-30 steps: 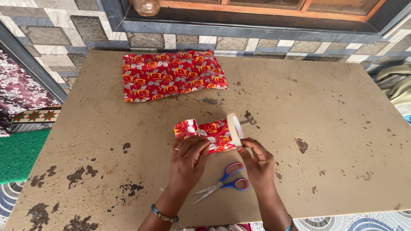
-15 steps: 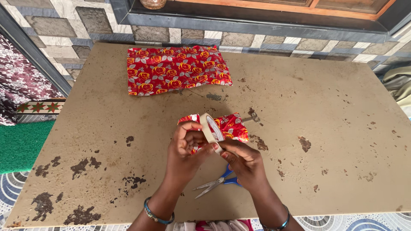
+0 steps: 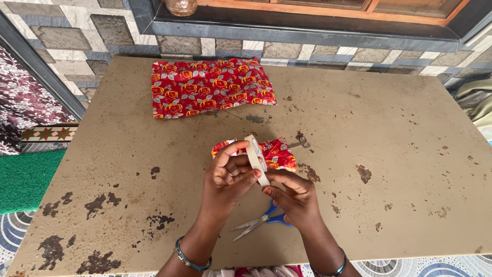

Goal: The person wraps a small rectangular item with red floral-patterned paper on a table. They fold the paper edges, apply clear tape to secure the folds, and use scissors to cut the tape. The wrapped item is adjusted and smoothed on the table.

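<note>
1. Worn tan desk with dark chipped patches fills the view, its far edge set against a tiled wall below a window ledge.
2. Left hand is curled around the tape roll, fingers pinching its rim from the left side, near the middle of the desk toward the near edge.
3. Right hand closes its fingertips on the roll's lower edge from the right; both hands touch the roll, the left wrapping more of it.
4. The roll stands on edge, held upright between the hands, its flat faces turned left and right, its rim running from near edge toward far edge.
5. Just behind the roll, partly hidden by it, lies a small wrapped parcel in red rose-print paper.
6. Blue-handled scissors lie beneath the right hand, toward the near edge.
7. A larger sheet of wrapping paper lies flat by the far edge, well apart.
</note>
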